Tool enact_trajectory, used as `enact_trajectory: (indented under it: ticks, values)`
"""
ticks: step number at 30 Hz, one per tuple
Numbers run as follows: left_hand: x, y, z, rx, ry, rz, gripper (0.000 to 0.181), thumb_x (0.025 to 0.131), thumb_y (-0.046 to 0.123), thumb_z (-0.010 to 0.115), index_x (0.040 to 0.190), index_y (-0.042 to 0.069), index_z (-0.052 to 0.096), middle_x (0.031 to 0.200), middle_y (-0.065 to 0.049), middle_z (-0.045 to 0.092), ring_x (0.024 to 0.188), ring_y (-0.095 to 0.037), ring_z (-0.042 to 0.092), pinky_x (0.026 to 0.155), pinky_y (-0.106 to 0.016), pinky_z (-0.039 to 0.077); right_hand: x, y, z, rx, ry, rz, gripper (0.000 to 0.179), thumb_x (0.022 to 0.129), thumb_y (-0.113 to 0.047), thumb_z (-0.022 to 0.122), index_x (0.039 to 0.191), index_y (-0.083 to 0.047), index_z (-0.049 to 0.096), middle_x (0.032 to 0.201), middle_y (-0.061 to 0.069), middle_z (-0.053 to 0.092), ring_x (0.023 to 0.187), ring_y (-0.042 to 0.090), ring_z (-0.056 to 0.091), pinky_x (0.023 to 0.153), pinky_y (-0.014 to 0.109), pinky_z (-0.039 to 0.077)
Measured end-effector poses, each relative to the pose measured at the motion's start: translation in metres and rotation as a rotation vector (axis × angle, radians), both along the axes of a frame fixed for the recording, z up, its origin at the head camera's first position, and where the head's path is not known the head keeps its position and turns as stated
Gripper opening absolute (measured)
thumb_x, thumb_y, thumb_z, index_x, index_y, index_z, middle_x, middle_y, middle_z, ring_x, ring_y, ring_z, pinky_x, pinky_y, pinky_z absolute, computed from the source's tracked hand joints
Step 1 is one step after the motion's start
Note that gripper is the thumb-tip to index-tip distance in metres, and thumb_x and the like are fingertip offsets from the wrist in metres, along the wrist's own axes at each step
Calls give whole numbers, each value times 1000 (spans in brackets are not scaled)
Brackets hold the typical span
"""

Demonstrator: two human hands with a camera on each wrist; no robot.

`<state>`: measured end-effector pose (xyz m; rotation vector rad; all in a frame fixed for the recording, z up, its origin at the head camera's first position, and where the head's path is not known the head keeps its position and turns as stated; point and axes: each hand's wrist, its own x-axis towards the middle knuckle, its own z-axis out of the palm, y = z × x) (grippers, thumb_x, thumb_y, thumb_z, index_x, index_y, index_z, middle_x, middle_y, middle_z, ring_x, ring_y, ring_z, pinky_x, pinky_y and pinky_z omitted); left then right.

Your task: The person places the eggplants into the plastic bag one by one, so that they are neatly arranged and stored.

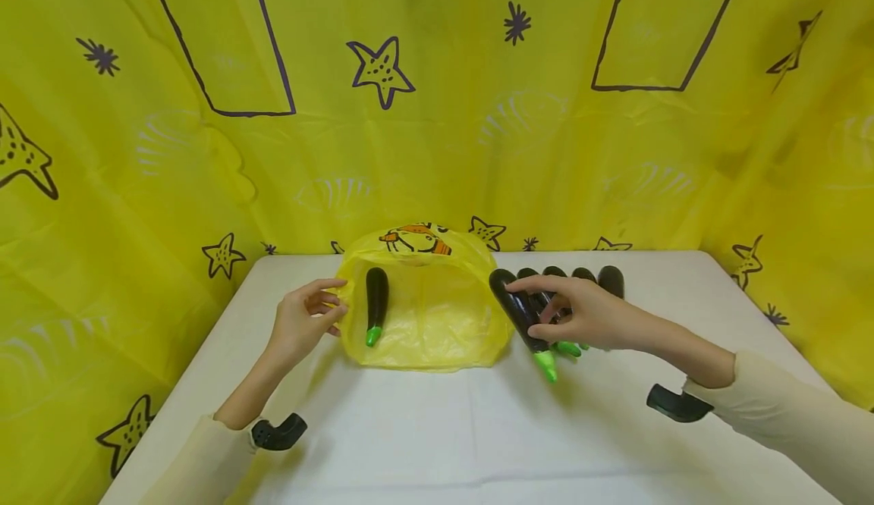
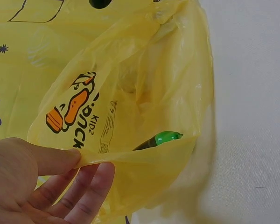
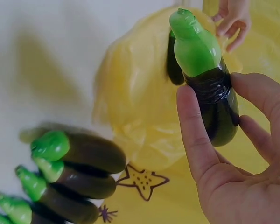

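While the left hand (image 1: 300,321) pinches the rim of a yellow bag (image 1: 437,319), fingers slightly curled, the right hand (image 1: 592,312) grips one green-tipped eggplant (image 1: 517,308) between thumb and fingers.

Dark eggplant (image 1: 519,312) — held tilted near open yellow bag (image 1: 437,319).
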<state>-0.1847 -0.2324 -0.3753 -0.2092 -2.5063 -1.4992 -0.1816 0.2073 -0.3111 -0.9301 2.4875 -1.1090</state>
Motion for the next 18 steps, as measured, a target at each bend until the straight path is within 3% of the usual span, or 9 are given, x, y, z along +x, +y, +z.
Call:
enact_trajectory:
  ticks: [7, 14, 18]
  values:
    - [0, 1, 2, 2, -1, -7, 41, 90, -8, 74, 129, -1, 66, 96, -20, 71, 77, -27, 72, 63, -49, 65, -6, -23, -4, -2, 9, 53, 60, 94, -16, 77, 149, -16, 53, 109, 4, 72, 88, 17, 72, 61, 28, 59]
    - [1, 2, 3, -2, 1, -8, 41, 90, -8, 74, 129, -1, 66, 96, -20, 71, 77, -26, 71, 63, -49, 65, -11, -40, -12, 1, 55, 63, 61, 92, -14, 78, 148, -18, 55, 139, 7, 60, 88, 12, 71, 68, 28, 61]
    - [1, 2, 3, 1, 4, -5, 41, 90, -7, 74, 129, -1, 66, 96, -20, 70, 77, -26, 71, 63, -48, 65, -14, -48, -17, -3, 69, 62, 60, 91, -13, 79, 147, -16, 57, 142, 13, 58, 89, 11, 71, 70, 28, 62]
